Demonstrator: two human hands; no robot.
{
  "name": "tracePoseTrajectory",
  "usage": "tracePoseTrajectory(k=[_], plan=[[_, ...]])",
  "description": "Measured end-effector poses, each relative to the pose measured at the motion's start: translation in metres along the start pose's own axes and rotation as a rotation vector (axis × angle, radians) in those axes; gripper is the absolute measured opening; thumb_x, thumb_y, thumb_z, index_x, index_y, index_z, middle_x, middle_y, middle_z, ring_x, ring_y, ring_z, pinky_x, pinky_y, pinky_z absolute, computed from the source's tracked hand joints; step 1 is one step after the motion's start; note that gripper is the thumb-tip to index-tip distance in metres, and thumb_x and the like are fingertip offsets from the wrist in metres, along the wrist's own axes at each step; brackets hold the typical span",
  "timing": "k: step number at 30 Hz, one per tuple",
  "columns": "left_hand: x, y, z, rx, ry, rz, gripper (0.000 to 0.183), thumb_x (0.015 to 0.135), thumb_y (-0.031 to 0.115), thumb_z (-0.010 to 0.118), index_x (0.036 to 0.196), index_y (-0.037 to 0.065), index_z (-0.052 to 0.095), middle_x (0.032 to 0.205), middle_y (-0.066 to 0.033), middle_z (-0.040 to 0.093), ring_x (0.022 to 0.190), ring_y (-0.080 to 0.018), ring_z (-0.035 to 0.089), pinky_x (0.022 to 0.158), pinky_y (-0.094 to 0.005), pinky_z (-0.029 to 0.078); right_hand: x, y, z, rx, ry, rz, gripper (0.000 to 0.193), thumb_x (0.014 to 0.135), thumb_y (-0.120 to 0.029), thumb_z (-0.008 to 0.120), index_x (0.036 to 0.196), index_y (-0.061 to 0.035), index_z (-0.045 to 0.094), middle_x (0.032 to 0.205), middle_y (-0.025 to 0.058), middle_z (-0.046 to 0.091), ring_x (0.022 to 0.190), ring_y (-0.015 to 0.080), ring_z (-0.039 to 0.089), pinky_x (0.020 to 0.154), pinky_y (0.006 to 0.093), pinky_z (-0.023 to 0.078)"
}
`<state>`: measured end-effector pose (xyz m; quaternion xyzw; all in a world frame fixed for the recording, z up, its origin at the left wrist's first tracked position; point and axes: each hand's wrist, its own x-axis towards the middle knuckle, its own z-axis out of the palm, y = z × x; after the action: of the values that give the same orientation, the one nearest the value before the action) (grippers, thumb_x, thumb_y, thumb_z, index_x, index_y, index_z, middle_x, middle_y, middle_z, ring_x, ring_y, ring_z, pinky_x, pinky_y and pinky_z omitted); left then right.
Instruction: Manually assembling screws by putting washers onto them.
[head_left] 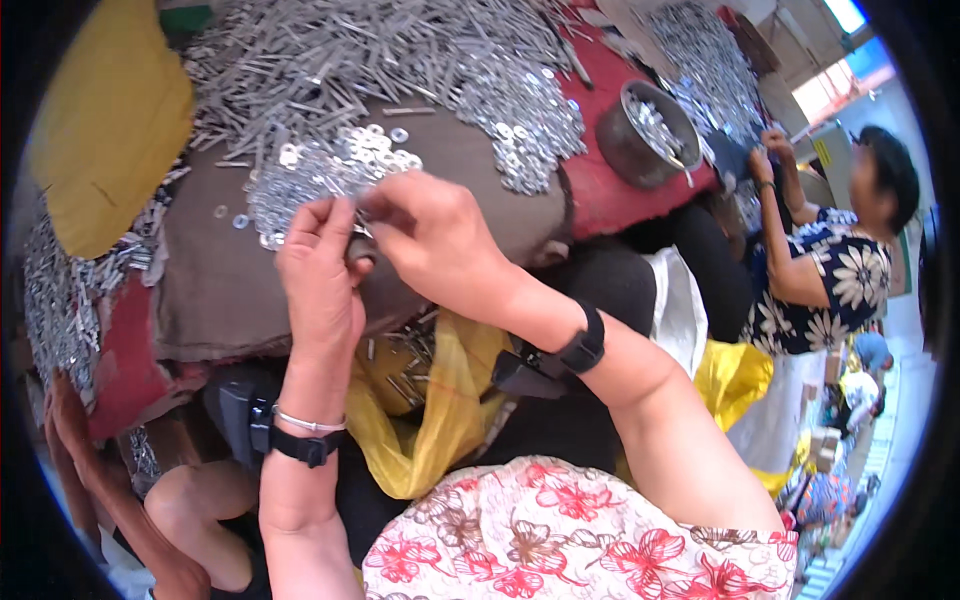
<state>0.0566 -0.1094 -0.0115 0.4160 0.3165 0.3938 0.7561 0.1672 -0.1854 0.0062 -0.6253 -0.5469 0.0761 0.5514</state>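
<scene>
My left hand (322,265) is closed in a pinch at the near edge of a pile of shiny flat washers (290,190). Close against it, my right hand (432,225) is bent over with its fingers drawn together. A small bit of metal glints between the two hands, but the fingers hide most of it and I cannot make out its kind. Beyond the washers spreads a large heap of long silver bolts (330,60). To its right lies a heap of small metal nuts or washers (525,125).
A dark cloth (210,290) covers the work surface. A metal pot (640,140) of small parts stands at the right. Below my hands, a yellow bag (440,420) holds bolts. A yellow sack (115,120) lies at the left. One person (820,240) works at the right; another person's arm (110,490) shows lower left.
</scene>
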Motion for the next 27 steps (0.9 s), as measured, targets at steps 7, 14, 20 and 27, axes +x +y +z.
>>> tracePoseTrajectory(k=[7, 14, 20, 27], plan=[[-0.007, 0.007, 0.002, -0.117, -0.181, -0.092, 0.012, 0.098, 0.019, 0.058, 0.094, 0.008, 0.057, 0.084, -0.0051, 0.066, 0.049, -0.0033, 0.05, 0.04, -0.0141, 0.037, 0.009, -0.038, -0.087, 0.167, -0.229, 0.256, 0.014, 0.085, -0.011, 0.065, 0.083, 0.0035, 0.066, 0.065, 0.0051, 0.064, 0.065, 0.0075, 0.062, 0.058, 0.0234, 0.048], [-0.01, -0.003, 0.014, -0.111, -0.231, -0.125, 0.014, 0.1, 0.019, 0.053, 0.1, 0.006, 0.059, 0.085, -0.0075, 0.066, 0.05, -0.0043, 0.052, 0.039, -0.0131, 0.036, -0.06, 0.0, -0.125, -0.526, -0.824, 0.206, 0.013, 0.085, -0.013, 0.061, 0.089, -0.0006, 0.064, 0.078, 0.0185, 0.064, 0.076, 0.0387, 0.061, 0.07, 0.0444, 0.05], [-0.005, -0.005, 0.005, -0.057, -0.207, -0.139, 0.02, 0.099, 0.024, 0.056, 0.102, 0.005, 0.06, 0.08, -0.0077, 0.063, 0.046, -0.0063, 0.049, 0.037, -0.0147, 0.036, -0.051, 0.017, -0.145, -0.478, -0.758, 0.278, 0.017, 0.087, -0.015, 0.059, 0.088, 0.002, 0.063, 0.08, 0.0218, 0.063, 0.082, 0.0401, 0.061, 0.074, 0.047, 0.048], [-0.014, -0.007, 0.023, -0.016, -0.205, -0.135, 0.018, 0.099, 0.025, 0.056, 0.099, 0.007, 0.059, 0.079, -0.0085, 0.063, 0.044, -0.0067, 0.05, 0.036, -0.0147, 0.036, -0.029, 0.014, -0.154, -0.391, -0.713, 0.127, 0.017, 0.082, -0.012, 0.057, 0.077, 0.0035, 0.063, 0.076, 0.0222, 0.062, 0.075, 0.0406, 0.061, 0.069, 0.0456, 0.049]])
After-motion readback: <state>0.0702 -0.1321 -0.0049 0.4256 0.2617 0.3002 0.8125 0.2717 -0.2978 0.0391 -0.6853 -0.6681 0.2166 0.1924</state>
